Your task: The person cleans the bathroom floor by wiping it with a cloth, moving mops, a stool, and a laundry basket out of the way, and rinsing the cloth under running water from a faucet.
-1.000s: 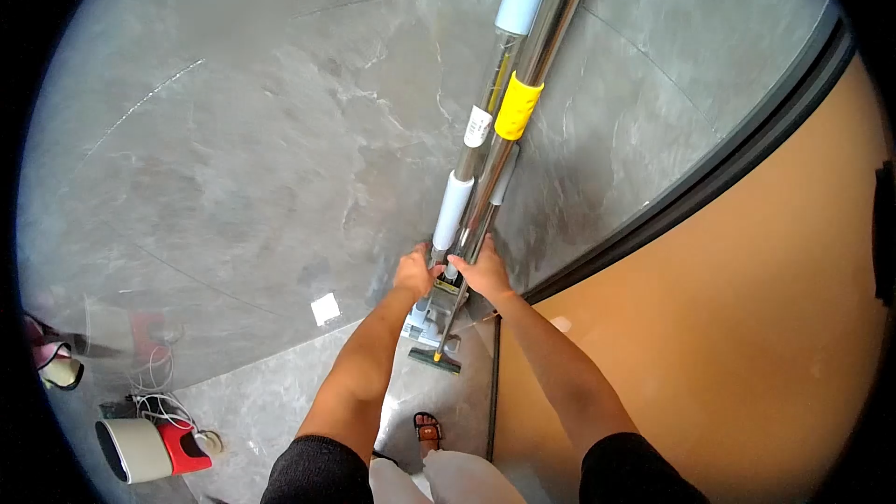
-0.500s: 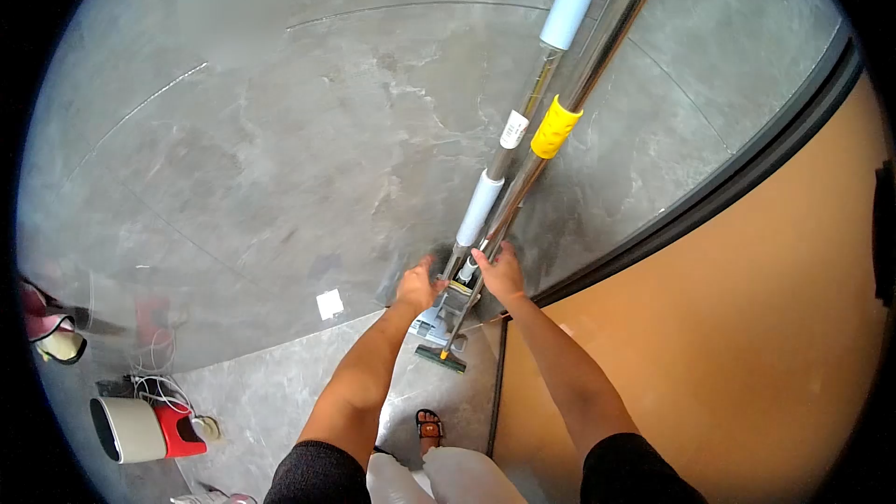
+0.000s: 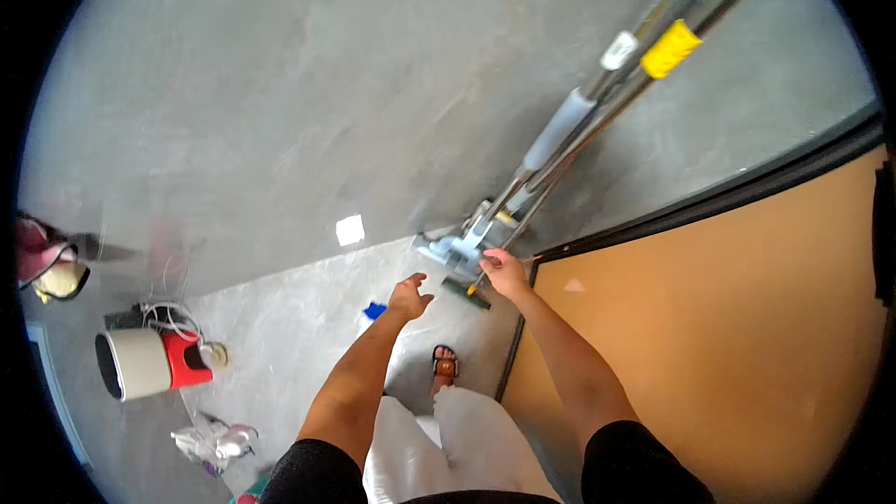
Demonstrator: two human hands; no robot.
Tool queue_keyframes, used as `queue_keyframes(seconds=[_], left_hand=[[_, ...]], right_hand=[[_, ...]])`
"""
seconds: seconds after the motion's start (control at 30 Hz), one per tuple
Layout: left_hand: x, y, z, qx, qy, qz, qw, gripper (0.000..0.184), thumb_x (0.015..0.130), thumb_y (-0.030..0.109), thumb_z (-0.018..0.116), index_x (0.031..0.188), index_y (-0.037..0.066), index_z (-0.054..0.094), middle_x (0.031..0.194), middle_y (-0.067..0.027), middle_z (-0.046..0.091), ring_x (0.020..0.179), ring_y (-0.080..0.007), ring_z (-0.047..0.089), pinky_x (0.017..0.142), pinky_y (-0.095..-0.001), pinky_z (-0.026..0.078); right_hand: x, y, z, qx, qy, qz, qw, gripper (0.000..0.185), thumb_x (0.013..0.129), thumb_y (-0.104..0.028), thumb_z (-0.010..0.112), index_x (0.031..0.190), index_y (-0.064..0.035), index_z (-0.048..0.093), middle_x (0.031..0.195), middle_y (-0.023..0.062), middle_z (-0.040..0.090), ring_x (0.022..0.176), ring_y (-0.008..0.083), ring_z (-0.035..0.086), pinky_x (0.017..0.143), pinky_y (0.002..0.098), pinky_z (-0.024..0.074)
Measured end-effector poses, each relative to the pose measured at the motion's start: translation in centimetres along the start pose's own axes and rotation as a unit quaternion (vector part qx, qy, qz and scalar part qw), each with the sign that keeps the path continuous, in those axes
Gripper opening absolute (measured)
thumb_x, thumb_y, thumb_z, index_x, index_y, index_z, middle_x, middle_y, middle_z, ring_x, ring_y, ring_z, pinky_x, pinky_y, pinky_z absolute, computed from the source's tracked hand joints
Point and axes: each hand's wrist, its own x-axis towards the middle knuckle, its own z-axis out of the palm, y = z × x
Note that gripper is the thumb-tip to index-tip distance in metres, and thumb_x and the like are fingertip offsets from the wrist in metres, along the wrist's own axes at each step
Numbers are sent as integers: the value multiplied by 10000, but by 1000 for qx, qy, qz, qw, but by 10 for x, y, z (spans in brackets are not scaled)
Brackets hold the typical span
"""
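Observation:
My left hand (image 3: 409, 297) is held out over the floor with fingers and thumb apart, holding nothing. A small blue piece (image 3: 375, 311) lies on the floor just left of it. My right hand (image 3: 505, 273) is open, overlapping the lower pole of a squeegee-like tool (image 3: 465, 293); contact is hard to judge. Beside that tool stands a light blue flat mop head (image 3: 455, 250) on a pole with a light blue sleeve (image 3: 557, 129). Another pole carries a yellow grip (image 3: 670, 49). The poles lean together at a slant against the grey wall.
To the right is an orange-brown panel (image 3: 709, 327) with a dark frame (image 3: 691, 207). A white and red appliance (image 3: 140, 362) with cables stands at left, near a plastic bag (image 3: 215, 439). A white square (image 3: 350, 230) is on the grey wall (image 3: 280, 112).
Both hands have drawn away from the upper pole area, down towards me. The view has shifted, so the poles now appear further up and right. The blue piece has come into sight.

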Motion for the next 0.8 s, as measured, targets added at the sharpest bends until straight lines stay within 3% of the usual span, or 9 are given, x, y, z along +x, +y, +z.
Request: queue_keyframes(seconds=[0.07, 0.13, 0.23, 0.33, 0.37, 0.5, 0.6, 0.67, 0.8], left_hand=[[-22, -69, 13, 32, 1, -8, 999, 568, 749, 246, 773, 1241, 61, 557, 1184, -186, 637, 1094, -313, 619, 934, -391, 498], [-55, -124, 20, 49, -1, -20, 999, 575, 739, 268, 788, 1234, 78, 566, 1181, -169, 643, 1079, -271, 633, 924, -382, 508], [-107, -181, 18, 23, -8, -94, 995, 545, 763, 285, 767, 1225, 70, 574, 1154, -164, 651, 1045, -296, 645, 885, -397, 525], [-139, -233, 22, -38, 0, -112, 993, 505, 795, 215, 734, 1250, 84, 556, 1173, -189, 642, 1027, -326, 648, 876, -404, 523], [-148, -250, 25, -65, 6, -112, 992, 495, 805, 190, 722, 1258, 93, 550, 1175, -200, 640, 1019, -340, 649, 872, -407, 521], [-161, -297, 25, -110, 3, -110, 988, 511, 852, 120, 672, 1335, 87, 507, 1290, -160, 583, 1091, -308, 624, 922, -384, 519], [-151, -346, 47, -154, 42, -61, 985, 525, 859, 103, 653, 1358, 110, 491, 1294, -153, 580, 1092, -331, 616, 908, -397, 513], [-134, -380, 70, -159, 88, -37, 983, 534, 845, 117, 656, 1355, 137, 500, 1233, -168, 616, 1032, -366, 634, 854, -425, 516], [-91, -442, 101, -178, 62, -82, 979, 517, 890, 57, 602, 1384, 118, 460, 1332, -153, 550, 1149, -318, 588, 951, -375, 504]], right_hand=[[-30, -7, 30, -54, -67, 31, 996, 392, 854, -264, 699, 1195, -89, 618, 951, 121, 694, 855, 224, 655, 778, 331, 512], [-59, 4, 66, -132, -91, -51, 986, 458, 861, -277, 679, 1278, -119, 575, 1137, 172, 654, 1044, 272, 633, 892, 363, 487], [-99, 9, 123, -165, -192, -18, 967, 534, 863, -302, 660, 1352, -143, 513, 1339, 201, 530, 1245, 325, 506, 1021, 397, 409], [-133, 27, 193, -194, -197, -57, 959, 591, 837, -306, 677, 1372, -140, 487, 1397, 193, 470, 1291, 340, 437, 1049, 431, 386], [-138, 36, 216, -196, -232, -49, 952, 628, 858, -312, 652, 1421, -152, 423, 1454, 201, 397, 1329, 379, 375, 1069, 463, 358], [-159, 46, 315, -226, -258, -36, 939, 681, 883, -338, 620, 1473, -154, 332, 1500, 247, 296, 1366, 446, 294, 1108, 495, 298], [-158, 62, 384, -185, -231, -43, 954, 646, 866, -319, 626, 1445, -152, 392, 1474, 247, 345, 1366, 453, 282, 1124, 484, 258], [-146, 81, 419, -251, -265, -74, 928, 654, 874, -338, 617, 1455, -163, 372, 1512, 230, 282, 1388, 449, 242, 1118, 517, 252], [-107, 134, 476, -402, -335, -166, 836, 693, 875, -362, 618, 1479, -192, 323, 1562, 179, 183, 1422, 417, 186, 1121, 547, 228]])
